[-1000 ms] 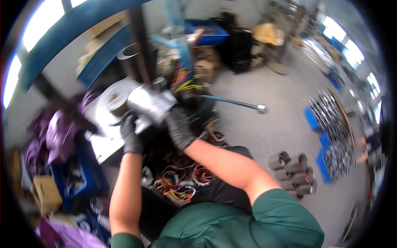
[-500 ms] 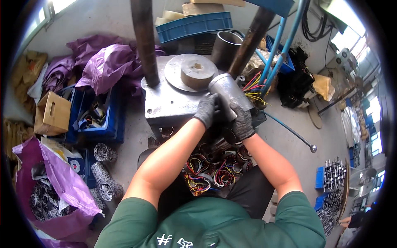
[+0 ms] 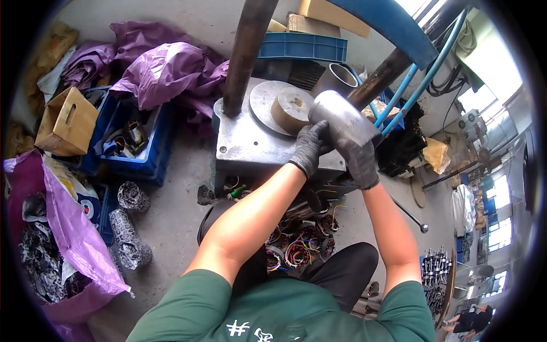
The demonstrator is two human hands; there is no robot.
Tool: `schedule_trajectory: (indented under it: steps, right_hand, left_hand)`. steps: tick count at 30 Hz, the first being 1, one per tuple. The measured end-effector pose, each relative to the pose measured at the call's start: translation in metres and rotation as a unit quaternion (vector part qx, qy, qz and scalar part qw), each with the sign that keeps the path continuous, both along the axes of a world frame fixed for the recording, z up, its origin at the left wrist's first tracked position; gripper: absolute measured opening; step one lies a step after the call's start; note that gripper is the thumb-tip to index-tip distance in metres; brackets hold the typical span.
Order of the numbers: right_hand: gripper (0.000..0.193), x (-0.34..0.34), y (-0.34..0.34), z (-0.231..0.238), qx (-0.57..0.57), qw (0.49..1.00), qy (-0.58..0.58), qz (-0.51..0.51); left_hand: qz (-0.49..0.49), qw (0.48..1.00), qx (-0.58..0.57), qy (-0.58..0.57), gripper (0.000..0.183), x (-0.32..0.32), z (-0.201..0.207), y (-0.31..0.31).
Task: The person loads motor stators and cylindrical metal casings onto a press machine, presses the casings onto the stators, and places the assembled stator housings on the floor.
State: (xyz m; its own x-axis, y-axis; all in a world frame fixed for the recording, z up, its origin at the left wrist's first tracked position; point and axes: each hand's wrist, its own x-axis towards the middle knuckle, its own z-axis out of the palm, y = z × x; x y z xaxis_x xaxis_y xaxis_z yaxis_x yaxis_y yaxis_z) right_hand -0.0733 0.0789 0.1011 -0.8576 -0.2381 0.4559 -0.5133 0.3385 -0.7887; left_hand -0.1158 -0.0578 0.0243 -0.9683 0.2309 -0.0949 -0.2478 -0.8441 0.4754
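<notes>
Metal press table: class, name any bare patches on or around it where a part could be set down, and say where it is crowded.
Free: the metal table's front left, between the dark post and its front edge; the concrete floor between the blue crate and the table. Crowded: the round plate, and the wire coils below the gloved hands.

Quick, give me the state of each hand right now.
Left hand: gloved, closed on the metal cylinder.
Right hand: gloved, closed on the same cylinder from below.
</notes>
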Motion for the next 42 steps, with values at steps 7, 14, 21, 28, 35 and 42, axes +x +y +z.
schedule_trajectory:
  steps: [7, 14, 21, 28, 35, 42]
  right_hand:
    - [0.016, -0.077, -0.03, 0.045, 0.643, 0.692, 0.324, -0.043]
    - [0.019, -0.181, -0.051, 0.072, 0.597, 0.729, 0.335, 0.03]
    - [0.021, -0.199, -0.11, 0.097, 0.492, 0.87, -0.001, -0.032]
    - [0.106, -0.184, -0.134, 0.108, 0.375, 0.915, -0.057, -0.135]
    - [0.03, -0.113, -0.077, 0.054, 0.235, 0.794, 0.543, -0.139]
    - [0.022, 0.055, 0.057, -0.174, 0.169, 0.985, 0.038, 0.001]
  left_hand:
    - [-0.043, 0.982, 0.175, -0.048, 0.041, -0.025, -0.008, -0.013]
    - [0.08, 0.992, -0.06, -0.075, 0.029, -0.031, 0.0, -0.009]
    - [0.33, 0.82, -0.464, 0.055, 0.037, -0.033, -0.022, -0.022]
    - [0.294, 0.842, -0.447, 0.075, 0.04, -0.047, -0.044, -0.026]
    - [0.248, 0.922, -0.296, 0.016, 0.029, -0.025, -0.011, -0.042]
    - [0.192, 0.963, -0.188, 0.033, 0.036, 0.031, 0.022, -0.045]
